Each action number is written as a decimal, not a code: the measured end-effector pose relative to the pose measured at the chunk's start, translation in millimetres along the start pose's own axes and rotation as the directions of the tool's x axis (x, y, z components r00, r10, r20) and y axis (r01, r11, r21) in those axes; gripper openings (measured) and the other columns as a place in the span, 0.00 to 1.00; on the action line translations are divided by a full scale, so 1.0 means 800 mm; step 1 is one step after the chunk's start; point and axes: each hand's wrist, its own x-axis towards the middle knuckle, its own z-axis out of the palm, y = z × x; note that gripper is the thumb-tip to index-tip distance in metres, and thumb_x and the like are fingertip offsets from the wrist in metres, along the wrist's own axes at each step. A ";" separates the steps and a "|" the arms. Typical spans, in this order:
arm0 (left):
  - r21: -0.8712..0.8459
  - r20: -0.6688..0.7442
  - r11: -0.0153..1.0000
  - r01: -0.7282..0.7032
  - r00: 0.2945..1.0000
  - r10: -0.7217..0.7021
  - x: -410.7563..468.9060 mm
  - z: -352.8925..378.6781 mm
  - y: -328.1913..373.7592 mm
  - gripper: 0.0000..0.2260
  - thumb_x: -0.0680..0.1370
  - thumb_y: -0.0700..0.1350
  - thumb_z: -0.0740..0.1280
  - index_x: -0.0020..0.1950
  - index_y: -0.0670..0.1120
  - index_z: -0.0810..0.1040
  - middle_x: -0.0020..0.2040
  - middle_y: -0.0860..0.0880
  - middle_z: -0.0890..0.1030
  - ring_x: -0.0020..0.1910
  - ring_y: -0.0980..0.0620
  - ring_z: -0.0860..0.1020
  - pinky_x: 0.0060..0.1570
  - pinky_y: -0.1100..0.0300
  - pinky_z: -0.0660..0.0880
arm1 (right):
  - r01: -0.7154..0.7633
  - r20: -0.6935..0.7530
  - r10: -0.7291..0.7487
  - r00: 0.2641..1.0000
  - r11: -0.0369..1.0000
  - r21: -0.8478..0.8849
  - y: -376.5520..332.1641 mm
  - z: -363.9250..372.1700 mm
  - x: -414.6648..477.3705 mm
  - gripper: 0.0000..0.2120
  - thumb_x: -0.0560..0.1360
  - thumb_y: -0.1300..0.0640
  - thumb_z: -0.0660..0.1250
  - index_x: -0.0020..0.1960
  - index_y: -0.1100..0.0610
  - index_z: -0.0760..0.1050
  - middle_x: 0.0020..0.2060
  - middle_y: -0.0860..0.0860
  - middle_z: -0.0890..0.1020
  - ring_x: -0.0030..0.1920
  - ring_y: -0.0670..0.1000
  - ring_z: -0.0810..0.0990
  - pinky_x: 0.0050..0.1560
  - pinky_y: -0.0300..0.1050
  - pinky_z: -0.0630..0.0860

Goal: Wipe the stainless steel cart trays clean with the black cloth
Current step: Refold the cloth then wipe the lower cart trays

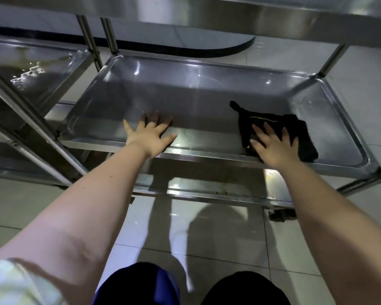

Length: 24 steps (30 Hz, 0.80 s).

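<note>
- At the bottom of the frame, the person's knees in dark trousers (pixel 240 289) hang over the tiled floor (pixel 295 249). This suggests a crouch, taken to see under the shelf above.
- Just past them, in the lower middle, sits the lowest tray (pixel 218 183). It shows some brownish marks and looks not yet wiped.
- The left hand (pixel 151 134), centre-left, lies flat on the near rim of the middle tray (pixel 174 100). Its fingers are spread and reach over the edge, holding nothing. It is likely there to brace the body and steady the cart.
- The right hand (pixel 273 146), centre-right, presses the black cloth (pixel 301 135) down with straight, splayed fingers rather than clutching it. A flat palm spreads the pressure for wiping.
- The cloth lies crumpled inside that tray, near its right front corner, with one tail pointing towards the far side.
- Further back, the tray's bare floor stretches to the far rim.
- In the upper left, a neighbouring cart's tray (pixel 31 69) glints, perhaps wet.
- Along the top edge runs the top shelf (pixel 251 20).
</note>
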 end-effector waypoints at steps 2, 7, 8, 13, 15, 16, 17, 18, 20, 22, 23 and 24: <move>-0.001 0.032 1.000 0.007 0.999 -0.007 0.001 -0.001 0.009 0.28 0.79 0.70 0.44 0.77 0.68 0.42 0.80 0.56 0.39 0.79 0.44 0.39 0.69 0.27 0.38 | -0.069 0.026 0.069 0.997 0.997 0.029 0.020 -0.005 -0.002 0.27 0.79 0.32 0.47 0.76 0.31 0.46 0.79 0.39 0.45 0.78 0.60 0.40 0.75 0.64 0.37; -0.004 0.067 1.000 0.014 0.998 -0.014 -0.003 -0.003 0.016 0.27 0.79 0.69 0.44 0.77 0.68 0.41 0.80 0.56 0.38 0.79 0.43 0.38 0.68 0.27 0.37 | -0.090 0.064 0.087 0.994 0.995 0.044 -0.030 -0.003 -0.014 0.26 0.80 0.33 0.45 0.76 0.30 0.43 0.79 0.40 0.42 0.77 0.65 0.37 0.73 0.68 0.36; -0.008 0.064 1.000 0.012 0.998 -0.011 -0.004 -0.004 0.015 0.27 0.79 0.69 0.44 0.77 0.68 0.41 0.80 0.56 0.38 0.79 0.44 0.38 0.68 0.27 0.37 | -0.047 0.057 0.045 0.997 0.998 0.030 -0.056 0.000 -0.019 0.26 0.80 0.33 0.44 0.76 0.31 0.42 0.79 0.40 0.41 0.77 0.66 0.37 0.73 0.69 0.37; -0.010 0.093 0.999 0.032 0.995 -0.031 -0.004 -0.007 0.007 0.28 0.79 0.69 0.44 0.77 0.69 0.40 0.80 0.57 0.38 0.79 0.45 0.37 0.69 0.28 0.37 | 0.118 0.130 -0.119 0.984 0.993 0.021 -0.191 0.017 -0.049 0.26 0.81 0.35 0.43 0.77 0.33 0.41 0.78 0.42 0.38 0.75 0.67 0.32 0.70 0.71 0.33; -0.009 0.135 0.998 0.066 0.989 -0.064 0.000 -0.013 0.007 0.27 0.79 0.68 0.45 0.77 0.68 0.39 0.80 0.57 0.38 0.78 0.45 0.34 0.68 0.28 0.35 | 0.088 0.190 -0.093 0.977 0.996 0.035 -0.204 0.011 -0.046 0.26 0.81 0.35 0.44 0.77 0.32 0.40 0.78 0.42 0.37 0.75 0.66 0.31 0.70 0.72 0.32; 0.000 0.153 0.997 0.082 0.985 -0.081 0.002 -0.016 0.011 0.27 0.80 0.67 0.45 0.77 0.67 0.39 0.80 0.56 0.40 0.78 0.44 0.34 0.68 0.27 0.35 | 0.078 0.197 -0.084 0.977 0.996 0.040 -0.202 0.007 -0.042 0.27 0.81 0.34 0.45 0.77 0.32 0.40 0.78 0.42 0.37 0.75 0.66 0.31 0.69 0.73 0.32; 0.011 0.159 0.996 0.090 0.983 -0.091 0.004 -0.020 0.017 0.27 0.81 0.66 0.44 0.78 0.66 0.40 0.81 0.55 0.41 0.78 0.44 0.34 0.67 0.27 0.34 | 0.077 0.183 -0.084 0.980 0.996 0.045 -0.196 0.002 -0.039 0.27 0.80 0.33 0.46 0.77 0.32 0.41 0.78 0.42 0.38 0.75 0.66 0.31 0.68 0.74 0.31; 0.017 0.151 0.996 0.087 0.985 -0.088 0.008 -0.021 0.027 0.26 0.81 0.65 0.43 0.79 0.64 0.42 0.81 0.55 0.43 0.78 0.43 0.35 0.68 0.27 0.34 | 0.092 0.149 -0.097 0.984 0.995 0.044 -0.189 -0.001 -0.034 0.27 0.80 0.33 0.46 0.77 0.32 0.42 0.79 0.42 0.39 0.75 0.66 0.31 0.68 0.74 0.31; 0.006 0.103 0.999 0.041 0.994 -0.042 0.016 -0.022 0.056 0.24 0.84 0.60 0.43 0.80 0.62 0.46 0.81 0.54 0.44 0.79 0.43 0.39 0.69 0.29 0.35 | 0.166 0.075 -0.167 0.983 0.986 0.012 -0.173 -0.001 -0.025 0.27 0.80 0.33 0.46 0.77 0.33 0.44 0.79 0.43 0.41 0.76 0.64 0.31 0.68 0.74 0.31; -0.019 0.034 0.999 -0.028 0.999 0.029 0.024 -0.016 0.083 0.23 0.85 0.54 0.45 0.80 0.61 0.45 0.81 0.53 0.42 0.79 0.45 0.37 0.70 0.30 0.36 | 0.224 0.074 -0.223 0.972 0.975 -0.009 -0.157 0.003 -0.018 0.28 0.79 0.31 0.45 0.77 0.33 0.43 0.79 0.42 0.41 0.76 0.63 0.32 0.69 0.73 0.32; -0.038 0.005 0.998 -0.047 0.999 0.047 0.027 -0.012 0.091 0.23 0.85 0.52 0.46 0.80 0.62 0.44 0.81 0.53 0.41 0.79 0.46 0.36 0.70 0.30 0.36 | 0.232 0.074 -0.231 0.970 0.973 -0.009 -0.150 0.008 -0.016 0.29 0.78 0.30 0.45 0.77 0.32 0.43 0.79 0.41 0.41 0.76 0.62 0.32 0.69 0.73 0.32; -0.058 -0.012 0.997 -0.049 0.999 0.049 0.030 -0.007 0.094 0.23 0.85 0.52 0.46 0.79 0.62 0.44 0.81 0.54 0.41 0.78 0.46 0.36 0.70 0.30 0.35 | 0.233 0.061 -0.232 0.971 0.972 -0.008 -0.142 0.011 -0.014 0.30 0.77 0.29 0.44 0.77 0.32 0.43 0.79 0.41 0.41 0.77 0.62 0.33 0.70 0.72 0.32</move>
